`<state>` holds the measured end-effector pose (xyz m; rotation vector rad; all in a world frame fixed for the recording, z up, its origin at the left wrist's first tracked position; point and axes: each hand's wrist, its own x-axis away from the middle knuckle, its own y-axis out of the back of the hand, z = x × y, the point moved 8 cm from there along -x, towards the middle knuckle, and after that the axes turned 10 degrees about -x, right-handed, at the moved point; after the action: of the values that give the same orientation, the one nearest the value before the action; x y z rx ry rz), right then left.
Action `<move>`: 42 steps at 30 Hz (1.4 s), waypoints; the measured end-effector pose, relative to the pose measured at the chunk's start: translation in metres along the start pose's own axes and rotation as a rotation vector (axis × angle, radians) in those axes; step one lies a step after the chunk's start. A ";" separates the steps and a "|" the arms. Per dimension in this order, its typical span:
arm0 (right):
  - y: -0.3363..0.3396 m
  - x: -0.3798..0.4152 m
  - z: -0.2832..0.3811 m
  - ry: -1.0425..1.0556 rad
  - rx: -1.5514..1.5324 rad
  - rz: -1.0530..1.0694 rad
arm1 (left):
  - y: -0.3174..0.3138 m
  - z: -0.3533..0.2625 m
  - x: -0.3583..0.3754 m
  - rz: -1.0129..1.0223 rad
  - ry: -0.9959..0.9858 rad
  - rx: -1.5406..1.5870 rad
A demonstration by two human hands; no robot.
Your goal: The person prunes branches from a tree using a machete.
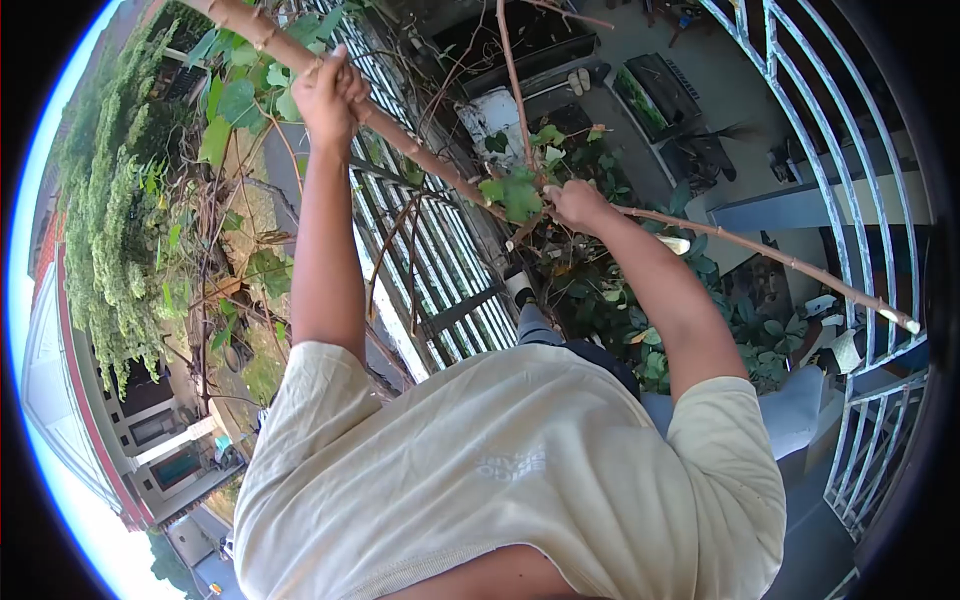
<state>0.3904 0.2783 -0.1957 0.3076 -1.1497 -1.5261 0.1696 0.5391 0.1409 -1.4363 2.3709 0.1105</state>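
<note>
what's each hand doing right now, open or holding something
Left hand: closed around the thick branch.
Right hand: fingers bent beside green leaves; grip can't be told.

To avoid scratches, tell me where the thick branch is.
Head view, upper left: the thick branch runs through the left hand and down toward the right hand.

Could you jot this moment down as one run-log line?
left hand: gripping thick branch | right hand: at leafy stems | metal fence: below
</note>
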 end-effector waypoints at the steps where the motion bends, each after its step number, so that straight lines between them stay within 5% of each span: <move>1: 0.004 -0.003 -0.004 -0.168 -0.279 0.109 | -0.001 -0.003 0.007 0.020 -0.018 0.039; 2: -0.001 0.005 -0.007 -0.339 -0.556 0.221 | 0.001 -0.004 0.017 0.020 -0.012 0.044; 3: -0.005 0.002 -0.001 -0.276 -0.973 0.168 | -0.002 -0.010 0.028 0.038 -0.007 0.042; 4: -0.001 0.004 0.005 -0.277 -0.973 0.164 | -0.004 -0.016 0.038 0.058 -0.004 0.040; 6: 0.009 0.003 0.026 -0.236 -1.569 -0.060 | -0.003 -0.018 0.054 0.046 -0.013 0.025; 9: -0.040 0.020 0.029 -0.155 -1.805 -0.455 | 0.000 -0.018 0.065 -0.056 -0.008 0.003; 10: -0.106 0.021 0.011 -0.354 -1.769 -0.542 | 0.001 -0.016 0.060 -0.064 -0.014 -0.002; 11: -0.165 0.035 0.009 -0.508 -1.690 -0.436 | 0.005 -0.013 0.054 -0.137 -0.019 -0.040; 12: -0.220 0.057 -0.002 -0.760 -1.266 -0.157 | 0.007 -0.011 0.043 -0.202 -0.030 -0.073; 13: -0.329 0.042 -0.022 -0.729 -1.028 0.336 | 0.004 -0.010 0.030 -0.233 -0.044 -0.112; 14: -0.294 0.097 0.019 -0.902 -1.267 0.764 | 0.010 0.020 0.025 -0.279 0.059 -0.135; 16: -0.262 0.081 0.030 -0.836 -1.301 0.540 | 0.005 0.004 0.015 -0.241 -0.021 -0.048; 19: -0.253 0.070 0.026 -1.050 -1.775 0.801 | -0.001 0.018 -0.005 -0.236 0.059 -0.018; 22: -0.221 0.070 0.007 -0.997 -1.754 0.764 | -0.013 0.014 -0.021 -0.332 0.007 -0.045; 23: -0.205 0.062 0.007 -0.894 -1.863 0.621 | -0.009 0.017 -0.028 -0.389 -0.006 -0.094; 24: -0.201 0.058 0.011 -0.866 -2.003 0.710 | -0.003 0.032 -0.040 -0.400 0.008 -0.101; 26: -0.177 0.052 0.011 -0.857 -2.201 0.475 | 0.018 0.039 -0.063 -0.633 -0.207 -0.622; 27: -0.166 0.052 0.020 -0.864 -2.202 0.476 | 0.026 0.050 -0.086 -0.632 -0.202 -0.624; 29: -0.132 0.044 0.026 -0.719 -2.390 0.020 | 0.057 0.068 -0.123 -0.749 -0.147 -0.602; 30: -0.116 0.044 0.039 -0.723 -2.398 0.016 | 0.058 0.073 -0.134 -0.740 -0.146 -0.605; 32: -0.063 0.036 0.041 -0.516 -2.537 -0.422 | 0.054 0.083 -0.150 -0.770 -0.089 -0.815; 35: -0.042 0.023 0.039 -0.373 -2.486 -0.724 | 0.032 0.085 -0.158 -0.719 -0.123 -0.765; 37: -0.118 0.027 0.046 -0.771 -2.256 -0.759 | 0.015 0.092 -0.164 -0.635 -0.096 -0.796; 38: -0.167 0.036 0.067 -0.902 -2.154 -0.567 | 0.004 0.091 -0.167 -0.638 -0.106 -0.780; 39: -0.226 0.049 0.084 -1.013 -1.813 -0.013 | -0.008 0.091 -0.168 -0.619 -0.094 -0.832; 40: -0.258 0.082 0.119 -1.052 -1.962 0.843 | -0.015 0.096 -0.165 -0.606 -0.075 -0.893; 42: -0.277 0.085 0.101 -1.030 -1.843 0.903 | -0.020 0.130 -0.147 -0.541 -0.202 -1.072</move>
<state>0.1208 0.2203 -0.3309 -2.0681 -0.0111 -1.2223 0.2826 0.6862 0.0730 -2.2838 1.6604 1.4521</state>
